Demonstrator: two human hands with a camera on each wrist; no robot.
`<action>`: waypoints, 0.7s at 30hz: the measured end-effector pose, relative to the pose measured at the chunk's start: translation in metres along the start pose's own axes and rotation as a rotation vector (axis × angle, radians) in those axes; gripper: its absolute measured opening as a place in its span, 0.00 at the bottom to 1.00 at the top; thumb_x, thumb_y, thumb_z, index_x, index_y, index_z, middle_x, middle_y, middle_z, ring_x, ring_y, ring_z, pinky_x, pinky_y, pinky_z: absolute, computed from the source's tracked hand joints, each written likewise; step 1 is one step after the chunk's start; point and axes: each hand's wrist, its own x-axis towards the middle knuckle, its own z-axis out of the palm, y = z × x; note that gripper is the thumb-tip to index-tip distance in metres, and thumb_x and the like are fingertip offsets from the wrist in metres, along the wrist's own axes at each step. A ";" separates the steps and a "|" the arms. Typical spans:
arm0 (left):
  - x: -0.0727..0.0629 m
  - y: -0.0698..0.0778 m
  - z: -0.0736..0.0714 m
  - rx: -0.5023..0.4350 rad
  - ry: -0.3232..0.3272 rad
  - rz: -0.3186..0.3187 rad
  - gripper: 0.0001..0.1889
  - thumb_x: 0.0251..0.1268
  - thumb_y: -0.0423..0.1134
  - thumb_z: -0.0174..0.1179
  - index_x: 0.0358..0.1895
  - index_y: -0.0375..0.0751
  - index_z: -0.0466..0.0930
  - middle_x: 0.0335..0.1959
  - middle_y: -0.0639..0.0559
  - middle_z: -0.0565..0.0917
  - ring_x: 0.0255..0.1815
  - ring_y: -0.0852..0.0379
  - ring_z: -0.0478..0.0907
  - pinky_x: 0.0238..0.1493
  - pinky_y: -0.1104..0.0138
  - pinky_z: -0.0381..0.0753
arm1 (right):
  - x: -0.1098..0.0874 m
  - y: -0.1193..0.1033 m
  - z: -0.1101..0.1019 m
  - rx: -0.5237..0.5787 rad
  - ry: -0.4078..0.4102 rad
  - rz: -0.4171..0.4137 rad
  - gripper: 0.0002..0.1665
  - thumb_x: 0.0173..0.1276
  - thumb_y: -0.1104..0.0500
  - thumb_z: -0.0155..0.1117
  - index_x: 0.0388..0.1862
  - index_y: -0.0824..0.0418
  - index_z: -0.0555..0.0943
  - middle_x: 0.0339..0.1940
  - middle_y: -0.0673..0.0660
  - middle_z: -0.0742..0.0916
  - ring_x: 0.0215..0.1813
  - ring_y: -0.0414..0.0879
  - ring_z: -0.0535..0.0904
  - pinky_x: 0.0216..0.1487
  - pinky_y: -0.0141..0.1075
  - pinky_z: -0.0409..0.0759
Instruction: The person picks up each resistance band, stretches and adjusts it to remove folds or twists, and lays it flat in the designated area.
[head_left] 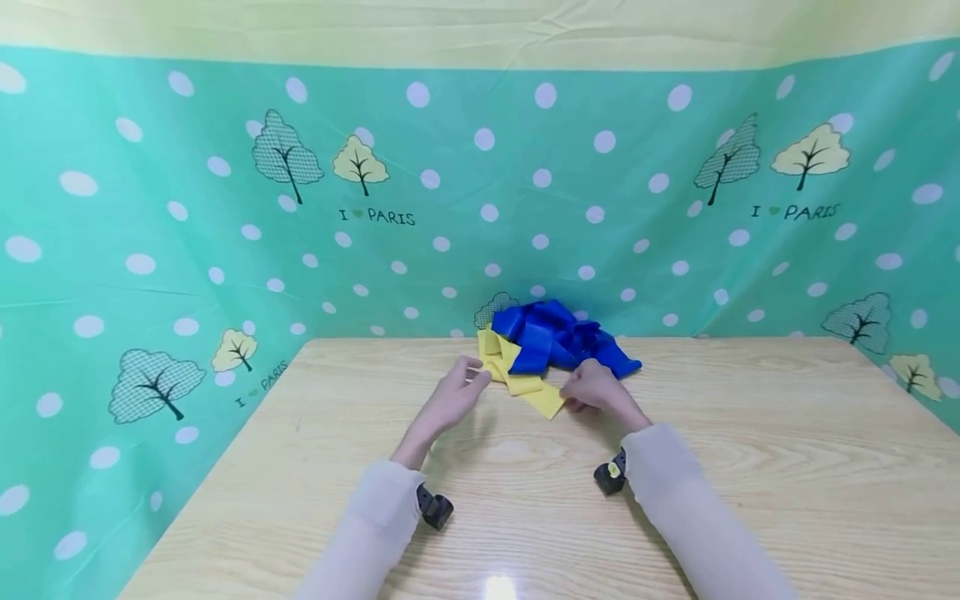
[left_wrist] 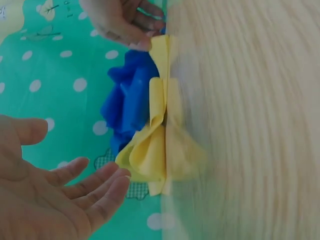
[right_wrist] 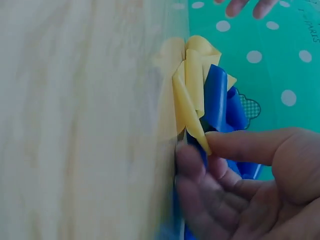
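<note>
A crumpled yellow elastic band point(head_left: 525, 384) lies at the table's far edge, its loops folded over one another. Heaped behind and partly over it is a blue elastic band point(head_left: 551, 337). My right hand point(head_left: 596, 387) pinches the near end of the yellow band between thumb and fingers; the right wrist view shows the thumb point(right_wrist: 245, 146) on that corner. To the left of the heap, my left hand point(head_left: 455, 392) is spread with its palm turned toward the bands. In the left wrist view its fingertips point(left_wrist: 117, 185) come close to a yellow loop; whether they touch it I cannot tell.
The wooden table point(head_left: 517, 492) has a pale, glossy top. A green dotted cloth point(head_left: 480, 192) printed with trees hangs right behind its far edge, and the blue band lies up against it. Each sleeve carries a small black wrist camera point(head_left: 435, 507).
</note>
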 end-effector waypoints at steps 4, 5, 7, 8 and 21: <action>0.001 0.003 0.006 0.009 -0.036 0.033 0.24 0.70 0.43 0.50 0.61 0.29 0.65 0.56 0.33 0.77 0.56 0.38 0.75 0.55 0.50 0.76 | 0.002 -0.006 0.003 0.206 -0.058 -0.003 0.09 0.65 0.67 0.58 0.41 0.72 0.76 0.23 0.56 0.85 0.22 0.40 0.82 0.30 0.32 0.83; 0.002 0.005 0.008 0.017 -0.042 0.045 0.24 0.69 0.42 0.52 0.61 0.28 0.65 0.56 0.33 0.77 0.57 0.38 0.75 0.55 0.50 0.76 | 0.002 -0.008 0.002 0.250 -0.069 -0.011 0.11 0.65 0.67 0.58 0.44 0.73 0.74 0.24 0.56 0.84 0.23 0.40 0.82 0.31 0.33 0.83; 0.005 0.008 0.012 0.038 -0.046 0.076 0.25 0.67 0.42 0.55 0.61 0.29 0.67 0.57 0.33 0.76 0.58 0.38 0.74 0.57 0.50 0.75 | 0.002 -0.015 0.001 0.323 -0.079 -0.035 0.14 0.67 0.67 0.57 0.48 0.73 0.73 0.26 0.56 0.84 0.25 0.40 0.83 0.33 0.34 0.84; 0.007 0.010 0.014 0.045 -0.047 0.092 0.25 0.65 0.42 0.56 0.61 0.30 0.67 0.59 0.34 0.76 0.59 0.38 0.73 0.58 0.50 0.74 | 0.001 -0.018 0.000 0.355 -0.081 -0.047 0.15 0.67 0.66 0.57 0.50 0.73 0.72 0.27 0.56 0.85 0.25 0.40 0.83 0.34 0.34 0.84; 0.026 0.040 0.026 0.049 0.170 0.299 0.05 0.59 0.27 0.59 0.38 0.31 0.82 0.33 0.41 0.84 0.32 0.53 0.78 0.31 0.70 0.76 | -0.025 -0.053 -0.020 0.456 -0.092 -0.304 0.21 0.69 0.61 0.59 0.56 0.73 0.75 0.40 0.58 0.87 0.39 0.44 0.85 0.49 0.42 0.83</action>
